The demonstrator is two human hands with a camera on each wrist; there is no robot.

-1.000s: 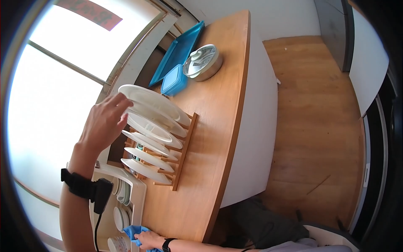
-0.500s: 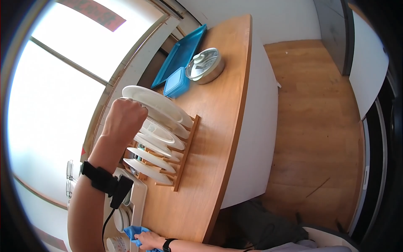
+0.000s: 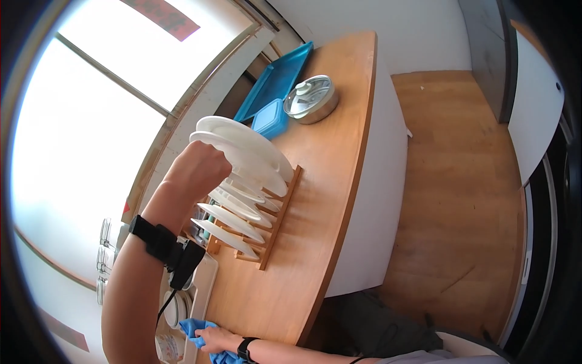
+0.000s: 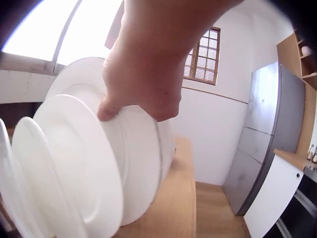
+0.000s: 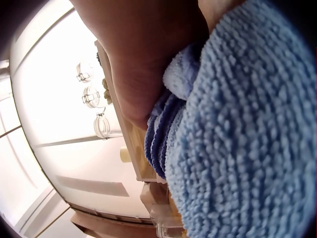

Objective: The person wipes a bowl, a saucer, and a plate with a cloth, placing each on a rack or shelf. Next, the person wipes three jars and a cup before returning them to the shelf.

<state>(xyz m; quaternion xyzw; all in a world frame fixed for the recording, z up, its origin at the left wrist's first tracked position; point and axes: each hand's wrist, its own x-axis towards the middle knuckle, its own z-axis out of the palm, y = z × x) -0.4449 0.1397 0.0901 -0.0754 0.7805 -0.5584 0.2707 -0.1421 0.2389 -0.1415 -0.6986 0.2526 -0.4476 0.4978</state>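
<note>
In the head view several white plates stand on edge in a wooden rack (image 3: 282,218). My left hand (image 3: 203,167) grips the upper rim of a large white plate (image 3: 257,167), which leans close to another large plate behind it. The left wrist view shows the thumb (image 4: 106,111) on the near side of that plate; the fingertips are hidden past the rim. Smaller plates (image 3: 233,221) stand on the near side of the rack. Down at the counter's near end, my right hand (image 3: 217,340) holds a bunched blue cloth (image 3: 191,327), whose ribbed pile fills much of the right wrist view.
Beyond the rack are a blue lidded container (image 3: 271,118), a glass-lidded pot (image 3: 312,100) and a blue tray (image 3: 276,82). A pale holder with bowls (image 3: 177,309) stands by the cloth. Glass jars (image 5: 101,126) line the window side. The wooden counter (image 3: 330,194) drops off to the floor.
My left hand has gone from the plates' rims with spread fingers to a closed grip. The gripped plate has shifted toward the far large plate. My right hand stays with the cloth.
</note>
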